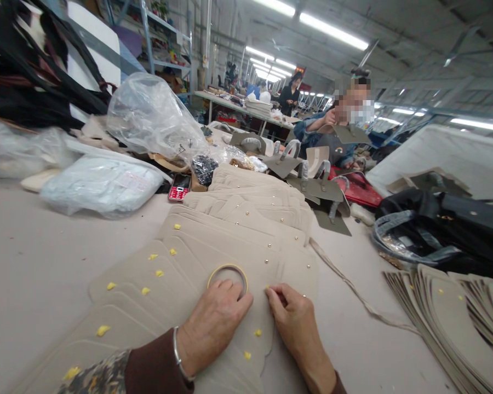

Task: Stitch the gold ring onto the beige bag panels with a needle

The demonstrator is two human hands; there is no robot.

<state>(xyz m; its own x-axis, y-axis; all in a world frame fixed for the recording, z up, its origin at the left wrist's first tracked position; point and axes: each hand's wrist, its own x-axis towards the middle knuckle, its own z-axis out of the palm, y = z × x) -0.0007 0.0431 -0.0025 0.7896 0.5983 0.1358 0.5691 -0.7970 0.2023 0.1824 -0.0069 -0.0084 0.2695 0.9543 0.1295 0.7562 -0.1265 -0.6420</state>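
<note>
Overlapping beige panels [205, 241] cover the table in front of me, with small metal studs and yellow tape bits [146, 291] on them. My left hand [213, 323] is closed on a roll of yellow tape [229, 266], its ring standing up beyond my fingers. Close by on the right, my right hand [293, 320] pinches thumb and forefinger together over a panel, near a stud. A speck of yellow shows at those fingertips, apparently a small piece of tape. Two more yellow bits lie on the panel between my wrists.
Fanned beige panels [439, 317] and a black bag [447, 224] lie to the right, beside a thin strap [353, 290]. Plastic-wrapped packages [102, 183] sit on the left. Across the table a co-worker [312, 128] handles olive handled pieces [324, 189].
</note>
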